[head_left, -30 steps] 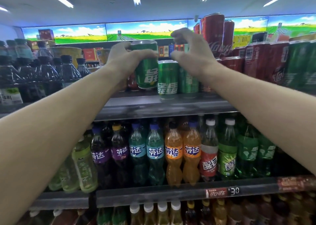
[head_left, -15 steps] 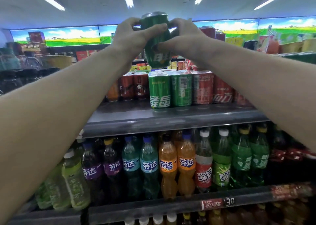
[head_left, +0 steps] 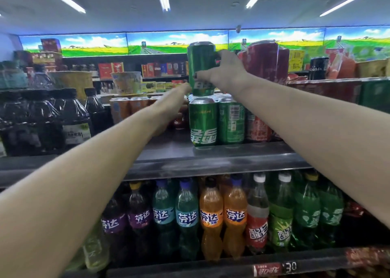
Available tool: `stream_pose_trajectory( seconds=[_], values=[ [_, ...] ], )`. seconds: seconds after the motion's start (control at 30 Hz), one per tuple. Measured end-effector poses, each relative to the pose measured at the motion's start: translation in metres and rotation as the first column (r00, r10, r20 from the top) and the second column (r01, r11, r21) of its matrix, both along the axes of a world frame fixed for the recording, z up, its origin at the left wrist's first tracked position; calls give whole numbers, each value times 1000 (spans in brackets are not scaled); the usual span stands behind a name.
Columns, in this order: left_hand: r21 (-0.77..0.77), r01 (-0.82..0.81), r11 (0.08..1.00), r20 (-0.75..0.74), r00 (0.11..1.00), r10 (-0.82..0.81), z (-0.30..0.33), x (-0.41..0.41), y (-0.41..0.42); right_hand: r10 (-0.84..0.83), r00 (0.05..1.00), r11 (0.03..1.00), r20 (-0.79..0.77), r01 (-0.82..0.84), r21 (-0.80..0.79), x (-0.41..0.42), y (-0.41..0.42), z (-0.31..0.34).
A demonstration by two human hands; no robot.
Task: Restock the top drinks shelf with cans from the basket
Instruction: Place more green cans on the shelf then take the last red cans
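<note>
My right hand (head_left: 224,73) grips a green can (head_left: 200,63) from its right side. The can stands upright on top of another green can (head_left: 203,124) at the front of the top drinks shelf (head_left: 221,158). My left hand (head_left: 172,106) is lower, just left of the stacked cans. Its fingers stretch toward the red cans (head_left: 179,119) behind and hold nothing that I can see. More green and red cans (head_left: 231,121) stand in rows to the right. The basket is out of view.
Dark bottles (head_left: 73,117) fill the shelf's left part, with bare shelf between them and the cans. Tall red cans (head_left: 268,60) are stacked at the right. The shelf below holds rows of coloured soda bottles (head_left: 212,218).
My left hand has let go of the green can and dropped to shelf level. My right hand has brought the can down onto the front green can.
</note>
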State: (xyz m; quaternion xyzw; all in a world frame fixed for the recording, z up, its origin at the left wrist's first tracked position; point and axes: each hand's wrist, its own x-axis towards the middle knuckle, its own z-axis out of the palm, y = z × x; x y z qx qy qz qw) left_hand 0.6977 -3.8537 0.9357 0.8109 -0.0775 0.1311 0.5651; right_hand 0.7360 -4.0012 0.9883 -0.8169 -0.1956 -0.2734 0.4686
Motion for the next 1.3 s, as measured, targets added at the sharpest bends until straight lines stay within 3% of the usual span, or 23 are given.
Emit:
stream_pose_trajectory(
  seconds=[0.17, 0.67, 0.9, 1.3],
  values=[
    [-88, 75, 993, 8, 997, -75, -17, 6, 6, 27, 998, 998, -48, -29, -54, 7, 6, -2],
    [58, 86, 995, 64, 994, -90, -42, 10, 14, 41, 994, 994, -102, -51, -95, 20, -1, -3],
    [42, 98, 994, 50, 994, -100, -42, 12, 14, -6, 994, 970, -113, -22, -243, 22, 4, 1],
    [69, 127, 989, 38, 991, -130, -42, 14, 11, -64, 987, 968, -145, 26, -250, 21, 3, 3]
  ],
)
